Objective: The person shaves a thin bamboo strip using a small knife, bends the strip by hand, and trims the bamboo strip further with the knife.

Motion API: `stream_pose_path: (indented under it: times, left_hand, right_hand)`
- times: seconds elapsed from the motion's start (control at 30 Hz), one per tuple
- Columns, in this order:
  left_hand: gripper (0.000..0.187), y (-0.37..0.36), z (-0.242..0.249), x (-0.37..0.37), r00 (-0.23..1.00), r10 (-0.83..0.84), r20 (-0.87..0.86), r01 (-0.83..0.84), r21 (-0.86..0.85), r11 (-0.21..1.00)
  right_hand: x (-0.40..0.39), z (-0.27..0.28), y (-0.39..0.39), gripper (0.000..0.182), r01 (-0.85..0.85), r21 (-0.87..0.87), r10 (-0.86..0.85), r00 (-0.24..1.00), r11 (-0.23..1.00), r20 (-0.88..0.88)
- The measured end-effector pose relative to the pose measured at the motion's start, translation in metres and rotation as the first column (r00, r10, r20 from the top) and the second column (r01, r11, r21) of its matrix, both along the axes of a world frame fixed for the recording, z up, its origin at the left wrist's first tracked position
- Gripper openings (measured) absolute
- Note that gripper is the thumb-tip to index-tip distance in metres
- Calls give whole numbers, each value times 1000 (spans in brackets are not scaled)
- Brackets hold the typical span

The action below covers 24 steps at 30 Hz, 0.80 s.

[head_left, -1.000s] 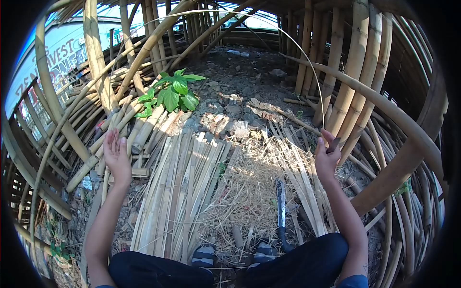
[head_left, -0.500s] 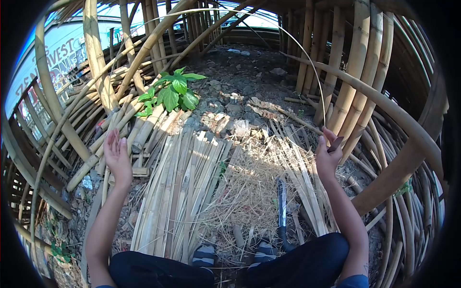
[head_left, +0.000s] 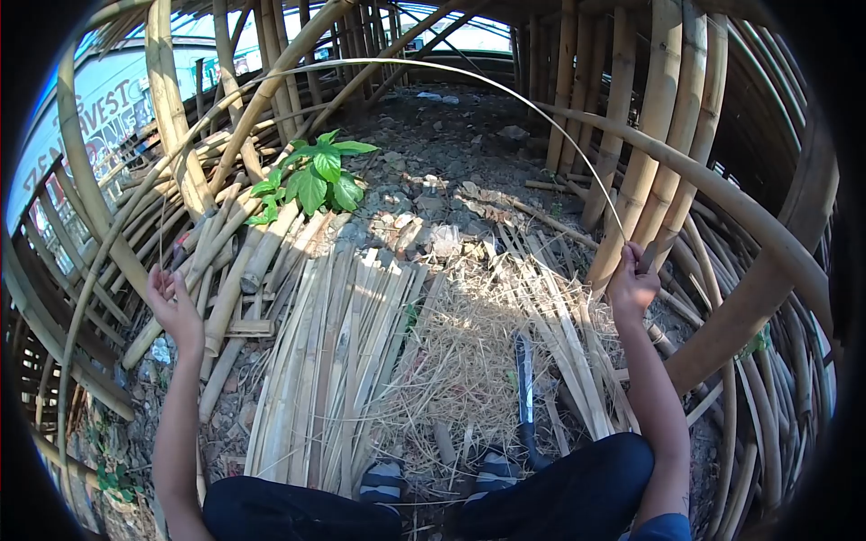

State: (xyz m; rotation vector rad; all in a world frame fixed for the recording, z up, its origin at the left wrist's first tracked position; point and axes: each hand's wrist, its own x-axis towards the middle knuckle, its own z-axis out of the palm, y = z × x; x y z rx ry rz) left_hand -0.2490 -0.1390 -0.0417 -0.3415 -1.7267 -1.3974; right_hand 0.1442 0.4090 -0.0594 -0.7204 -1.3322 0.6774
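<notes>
A long thin bamboo sliver [head_left: 379,63] arches high over the ground from one hand to the other. My left hand [head_left: 171,305] pinches its left end, out by the stacked poles. My right hand [head_left: 633,284] is closed around the sliver's right end together with a small dark blade that sticks up from the fist. I sit on the ground with dark trousers and striped sandals [head_left: 492,469] at the bottom of the view. A large knife [head_left: 525,388] lies on the shavings between my knees and my right hand.
Flat split bamboo strips [head_left: 334,361] lie in a stack in front of me, beside a heap of dry shavings [head_left: 469,352]. Thick bamboo poles [head_left: 649,153] lean on the right and left. A green leafy plant [head_left: 316,176] grows beyond the strips.
My left hand has swung outward and down to the left, widening the sliver's arc. My right hand has shut into a fist and dropped slightly. The view has tilted a little.
</notes>
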Motion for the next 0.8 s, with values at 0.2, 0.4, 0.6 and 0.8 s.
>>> stream_pose_path:
  times: [0.2,0.4,0.6,0.8]
  left_hand:
    - [31,-118,14,-37,724,593,-353,-668,-573,474]
    - [32,-52,42,24,995,-83,62,94,-869,485]
    - [43,98,56,121,908,-420,7,147,-942,303]
    - [29,158,22,135,704,-555,442,622,-761,184]
  right_hand:
    - [39,4,20,6,119,387,-215,952,915,217]
    - [31,25,-15,13,-88,563,-117,941,822,318]
    - [17,39,-38,18,-162,615,-76,937,772,341]
    - [28,32,-22,15,-119,560,-61,954,820,292]
